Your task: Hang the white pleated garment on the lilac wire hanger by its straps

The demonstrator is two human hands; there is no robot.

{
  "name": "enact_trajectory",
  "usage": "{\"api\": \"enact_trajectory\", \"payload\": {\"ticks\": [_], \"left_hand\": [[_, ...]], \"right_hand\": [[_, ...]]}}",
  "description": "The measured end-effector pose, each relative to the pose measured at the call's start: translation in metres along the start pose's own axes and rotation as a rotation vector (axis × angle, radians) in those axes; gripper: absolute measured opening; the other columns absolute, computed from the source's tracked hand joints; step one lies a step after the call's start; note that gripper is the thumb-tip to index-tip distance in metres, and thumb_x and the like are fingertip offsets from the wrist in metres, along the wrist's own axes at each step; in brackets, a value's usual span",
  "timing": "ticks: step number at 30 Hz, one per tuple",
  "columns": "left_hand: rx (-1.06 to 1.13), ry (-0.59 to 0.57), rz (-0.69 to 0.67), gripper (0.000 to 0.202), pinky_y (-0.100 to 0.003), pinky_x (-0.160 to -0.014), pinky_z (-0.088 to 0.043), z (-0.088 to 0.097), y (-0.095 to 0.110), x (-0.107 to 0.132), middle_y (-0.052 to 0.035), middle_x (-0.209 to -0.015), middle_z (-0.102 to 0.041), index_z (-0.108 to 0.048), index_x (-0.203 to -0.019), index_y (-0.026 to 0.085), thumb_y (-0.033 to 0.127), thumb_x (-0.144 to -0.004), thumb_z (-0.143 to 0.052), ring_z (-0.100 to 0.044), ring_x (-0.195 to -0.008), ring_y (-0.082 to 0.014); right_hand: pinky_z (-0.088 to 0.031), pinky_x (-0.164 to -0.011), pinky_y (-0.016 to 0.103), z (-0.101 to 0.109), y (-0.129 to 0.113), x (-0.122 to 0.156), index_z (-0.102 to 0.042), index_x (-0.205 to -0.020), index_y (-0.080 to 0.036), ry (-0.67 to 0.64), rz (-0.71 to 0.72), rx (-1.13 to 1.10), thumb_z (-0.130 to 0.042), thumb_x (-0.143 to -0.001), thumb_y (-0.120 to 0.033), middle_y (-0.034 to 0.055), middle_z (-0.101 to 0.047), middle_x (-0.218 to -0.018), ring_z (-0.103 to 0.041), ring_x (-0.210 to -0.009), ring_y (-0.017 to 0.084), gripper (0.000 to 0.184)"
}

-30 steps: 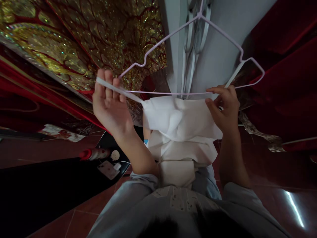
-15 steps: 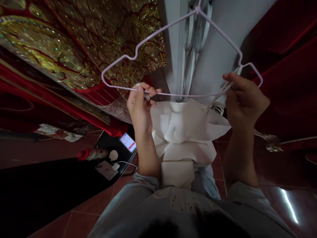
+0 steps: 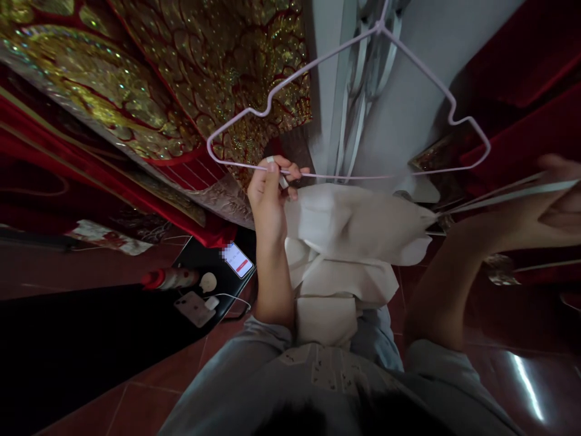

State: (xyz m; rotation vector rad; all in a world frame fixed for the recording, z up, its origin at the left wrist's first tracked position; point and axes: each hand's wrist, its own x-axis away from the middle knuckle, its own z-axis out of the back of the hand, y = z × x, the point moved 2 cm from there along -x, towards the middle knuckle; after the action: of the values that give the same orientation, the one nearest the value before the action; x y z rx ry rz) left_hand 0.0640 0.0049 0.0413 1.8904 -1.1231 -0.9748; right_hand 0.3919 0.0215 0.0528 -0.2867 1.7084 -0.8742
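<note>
A pale pink wire hanger (image 3: pixel 379 26) hangs in front of me, its lower bar running across the view. My left hand (image 3: pixel 270 191) is closed around the left part of that bar, and a narrow white band shows between its fingers. Below the bar, a cream cloth garment (image 3: pixel 354 221) drapes in folds down over my lap. Out at the right edge is my right hand (image 3: pixel 556 206), partly cut off and blurred. It holds thin white straps (image 3: pixel 503 197) pulled taut from the garment's right corner, apart from the hanger.
Gold-sequined red garments (image 3: pixel 167 79) hang at the left, with dark red cloth (image 3: pixel 531 91) at the right. Grey metal doors (image 3: pixel 422 66) stand ahead. On a black table (image 3: pixel 104 345) lie a lit phone (image 3: pixel 239 260), a second phone (image 3: pixel 195 309) with a cable, and a red-capped bottle (image 3: pixel 172 278).
My right hand has swung away from the hanger's right end to the far right, drawing the white straps out. The hanger and my left hand have shifted slightly right.
</note>
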Motion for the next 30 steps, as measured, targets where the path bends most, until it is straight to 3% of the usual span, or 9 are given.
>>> {"api": "enact_trajectory", "payload": {"ticks": [1, 2, 8, 12, 16, 18, 21, 24, 30], "left_hand": [[-0.002, -0.006, 0.0, 0.034, -0.02, -0.053, -0.049, -0.001, -0.002, 0.001, -0.0045, -0.084, -0.071, -0.068, -0.096, 0.023, 0.054, -0.108, -0.074, -0.081, -0.091, -0.0195], [-0.004, -0.019, -0.004, 0.034, -0.02, -0.053, -0.05, -0.002, -0.005, 0.003, -0.0051, -0.086, -0.072, -0.068, -0.097, 0.023, 0.055, -0.108, -0.074, -0.081, -0.094, -0.02], [-0.057, -0.107, -0.087, 0.034, -0.021, -0.058, -0.055, 0.01, -0.015, 0.007, -0.0102, -0.111, -0.081, -0.075, -0.111, 0.023, 0.055, -0.1, -0.081, -0.083, -0.108, -0.0255], [-0.254, -0.007, -0.311, 0.04, -0.03, -0.078, -0.066, 0.044, -0.012, -0.004, -0.0115, -0.138, -0.079, -0.079, -0.125, 0.025, 0.048, -0.094, -0.086, -0.078, -0.124, -0.0303], [-0.357, 0.254, -0.551, 0.04, -0.042, -0.094, -0.068, 0.079, 0.001, -0.015, -0.0075, -0.135, -0.081, -0.08, -0.124, 0.026, 0.05, -0.093, -0.086, -0.08, -0.117, -0.0289], [-0.35, 0.241, -0.607, 0.044, -0.047, -0.104, -0.066, 0.086, 0.011, -0.021, -0.0049, -0.134, -0.082, -0.08, -0.125, 0.027, 0.054, -0.092, -0.089, -0.08, -0.12, -0.0293], [-0.388, -0.042, -0.511, 0.06, -0.051, -0.114, -0.062, 0.075, 0.03, -0.033, -0.0057, -0.139, -0.08, -0.081, -0.127, 0.028, 0.056, -0.079, -0.102, -0.076, -0.13, -0.033], [-0.456, -0.275, -0.293, 0.058, -0.05, -0.108, -0.065, 0.048, 0.049, -0.043, -0.0055, -0.112, -0.083, -0.082, -0.108, 0.024, 0.046, -0.064, -0.113, -0.077, -0.12, -0.0336], [-0.336, -0.096, -0.216, 0.017, -0.035, -0.099, -0.058, 0.02, 0.057, -0.043, -0.0006, -0.086, -0.069, -0.075, -0.09, 0.017, 0.01, -0.097, -0.089, -0.069, -0.107, -0.0215]], "right_hand": [[-0.069, -0.075, 0.041, -0.006, -0.01, 0.012, -0.071, -0.116, -0.042, 0.294, 0.239, -0.01, -0.058, -0.104, -0.076, -0.0002, -0.069, -0.099, -0.082, -0.097, 0.022, 0.038], [-0.067, -0.073, 0.038, -0.015, -0.018, 0.025, -0.072, -0.108, -0.039, 0.401, 0.339, 0.022, -0.076, -0.102, -0.059, -0.0028, -0.068, -0.09, -0.078, -0.083, 0.018, 0.022], [-0.029, -0.045, 0.026, -0.062, -0.034, 0.054, -0.072, -0.097, -0.026, -0.335, -0.149, 0.116, -0.088, -0.093, -0.042, 0.0022, -0.086, -0.112, -0.048, -0.05, 0.006, 0.023], [-0.027, -0.046, 0.024, -0.053, -0.029, 0.048, -0.066, -0.091, -0.026, -0.241, -0.155, 0.013, -0.088, -0.092, -0.041, 0.0008, -0.082, -0.101, -0.053, -0.056, 0.007, 0.027], [-0.039, -0.052, 0.023, -0.046, -0.023, 0.046, -0.064, -0.091, -0.026, -0.2, -0.154, -0.018, -0.091, -0.088, -0.044, 0.0025, -0.077, -0.097, -0.072, -0.085, 0.015, 0.033], [-0.043, -0.054, 0.024, -0.046, -0.02, 0.047, -0.063, -0.091, -0.027, -0.222, -0.165, 0.0, -0.092, -0.088, -0.046, 0.0028, -0.075, -0.101, -0.072, -0.088, 0.016, 0.035], [-0.047, -0.057, 0.025, -0.047, -0.019, 0.05, -0.062, -0.091, -0.027, -0.235, -0.169, 0.003, -0.093, -0.086, -0.052, 0.0019, -0.072, -0.1, -0.071, -0.089, 0.016, 0.04], [-0.049, -0.06, 0.025, -0.051, -0.021, 0.054, -0.06, -0.088, -0.027, -0.208, -0.151, 0.002, -0.092, -0.085, -0.056, 0.0015, -0.072, -0.098, -0.071, -0.091, 0.016, 0.044], [-0.051, -0.064, 0.031, -0.06, -0.024, 0.062, -0.055, -0.079, -0.027, -0.193, -0.124, 0.062, -0.082, -0.092, -0.061, 0.0025, -0.063, -0.089, -0.071, -0.096, 0.022, 0.046]]}}
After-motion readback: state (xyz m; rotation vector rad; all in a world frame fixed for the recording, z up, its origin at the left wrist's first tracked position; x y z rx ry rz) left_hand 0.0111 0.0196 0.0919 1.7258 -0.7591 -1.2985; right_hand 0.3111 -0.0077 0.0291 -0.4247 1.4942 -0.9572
